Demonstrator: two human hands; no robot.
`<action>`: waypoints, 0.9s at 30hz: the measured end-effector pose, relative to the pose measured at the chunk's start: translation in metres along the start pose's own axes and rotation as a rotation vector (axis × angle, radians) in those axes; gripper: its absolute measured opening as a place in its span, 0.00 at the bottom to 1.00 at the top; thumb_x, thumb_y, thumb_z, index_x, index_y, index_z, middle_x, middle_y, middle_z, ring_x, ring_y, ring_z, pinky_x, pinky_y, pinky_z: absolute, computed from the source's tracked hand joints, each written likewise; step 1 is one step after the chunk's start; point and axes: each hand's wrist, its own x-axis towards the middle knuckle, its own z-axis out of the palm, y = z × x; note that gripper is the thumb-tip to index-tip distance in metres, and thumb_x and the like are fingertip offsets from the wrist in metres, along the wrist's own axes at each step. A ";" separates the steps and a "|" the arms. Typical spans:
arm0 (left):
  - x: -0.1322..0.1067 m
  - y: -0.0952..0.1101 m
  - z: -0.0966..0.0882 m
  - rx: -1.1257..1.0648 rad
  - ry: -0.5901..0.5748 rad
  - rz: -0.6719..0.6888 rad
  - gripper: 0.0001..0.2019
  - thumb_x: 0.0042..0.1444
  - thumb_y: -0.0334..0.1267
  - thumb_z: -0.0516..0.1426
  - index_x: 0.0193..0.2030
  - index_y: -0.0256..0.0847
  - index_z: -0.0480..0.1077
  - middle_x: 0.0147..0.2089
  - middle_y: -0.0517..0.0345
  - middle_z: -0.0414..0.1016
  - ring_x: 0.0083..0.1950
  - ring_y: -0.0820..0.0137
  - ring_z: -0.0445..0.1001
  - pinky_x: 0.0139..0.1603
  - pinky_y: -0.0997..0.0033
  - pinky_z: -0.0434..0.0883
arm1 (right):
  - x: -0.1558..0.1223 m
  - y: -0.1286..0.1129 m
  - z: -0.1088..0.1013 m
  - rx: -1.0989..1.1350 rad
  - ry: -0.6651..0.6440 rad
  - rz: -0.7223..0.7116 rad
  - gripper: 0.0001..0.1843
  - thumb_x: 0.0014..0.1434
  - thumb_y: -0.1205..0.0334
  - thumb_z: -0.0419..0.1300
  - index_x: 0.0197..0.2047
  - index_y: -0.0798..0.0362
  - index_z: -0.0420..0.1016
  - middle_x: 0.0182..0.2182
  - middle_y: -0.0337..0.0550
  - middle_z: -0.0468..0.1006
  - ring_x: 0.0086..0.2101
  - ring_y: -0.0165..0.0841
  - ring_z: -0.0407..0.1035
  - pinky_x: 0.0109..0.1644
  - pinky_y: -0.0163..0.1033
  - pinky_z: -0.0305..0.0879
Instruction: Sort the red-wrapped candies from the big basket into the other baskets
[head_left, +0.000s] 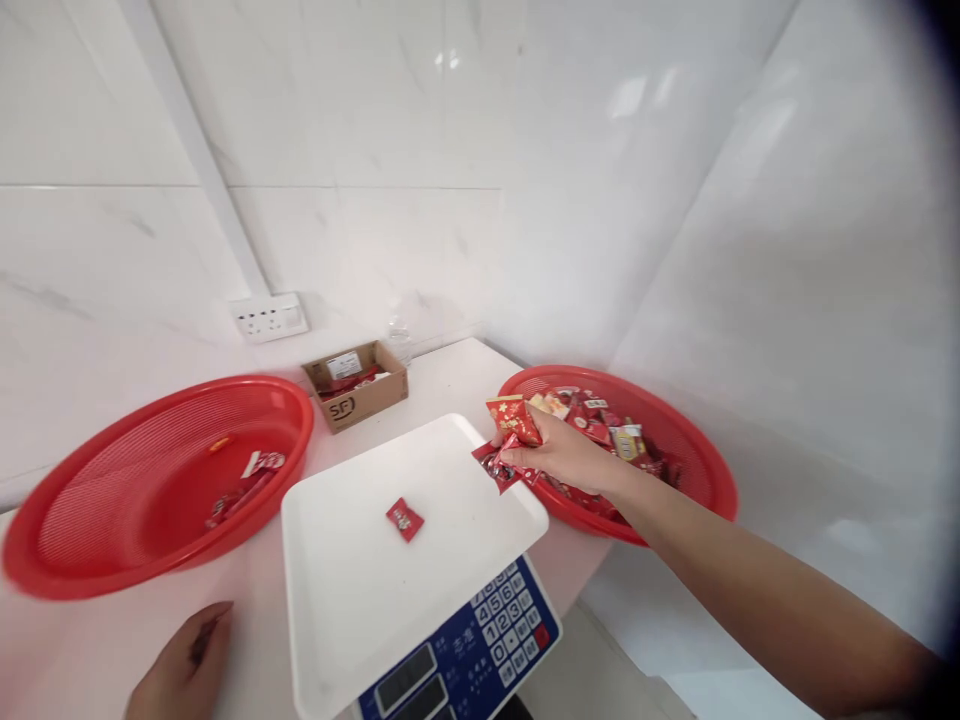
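Note:
My right hand (551, 450) is closed around several red candy packets (514, 420), one with a gold pattern. It hovers over the right edge of the white scale tray (337, 620), beside a red basket (716, 465) full of wrapped candies (592, 425). A single small red candy (405, 519) lies in the middle of the tray. At the lower left, my left hand (184, 665) rests by the table's front, fingers curled in, with nothing visible in them; it touches neither basket nor scale.
Left of the scale stands another red basket (67, 575) with a few candy packets (247, 490) inside. Behind the scale is a small cardboard box (367, 405) holding red packets. The scale's blue keypad panel (469, 650) faces me. A tiled wall with a socket (268, 318) rises behind.

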 end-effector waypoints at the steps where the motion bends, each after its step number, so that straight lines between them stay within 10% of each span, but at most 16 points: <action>1: -0.002 0.001 -0.002 -0.044 -0.025 -0.020 0.09 0.57 0.46 0.49 0.37 0.51 0.69 0.37 0.66 0.78 0.40 0.63 0.77 0.38 0.65 0.74 | 0.003 -0.005 0.012 0.029 -0.069 -0.018 0.15 0.49 0.60 0.63 0.39 0.52 0.66 0.34 0.40 0.76 0.35 0.34 0.71 0.39 0.40 0.69; 8: -0.013 0.022 -0.013 -0.157 -0.042 -0.109 0.16 0.52 0.50 0.48 0.39 0.45 0.69 0.40 0.55 0.78 0.41 0.61 0.76 0.41 0.65 0.71 | 0.021 -0.019 0.062 -0.086 -0.190 -0.076 0.23 0.52 0.58 0.62 0.51 0.51 0.64 0.40 0.42 0.76 0.36 0.33 0.70 0.38 0.38 0.66; 21: -0.038 0.037 -0.025 -0.366 0.091 -0.321 0.18 0.48 0.51 0.52 0.42 0.46 0.69 0.41 0.58 0.76 0.39 0.63 0.76 0.42 0.64 0.71 | 0.004 0.010 0.056 -0.488 0.022 -0.160 0.23 0.62 0.58 0.50 0.60 0.50 0.59 0.53 0.48 0.71 0.50 0.40 0.66 0.52 0.45 0.61; 27: -0.051 0.087 -0.041 -0.408 0.158 -0.081 0.17 0.49 0.53 0.53 0.40 0.46 0.71 0.39 0.58 0.76 0.37 0.65 0.75 0.31 0.70 0.72 | -0.013 0.015 0.070 -0.688 -0.145 -0.198 0.23 0.61 0.63 0.50 0.60 0.50 0.63 0.53 0.48 0.71 0.53 0.42 0.63 0.54 0.46 0.60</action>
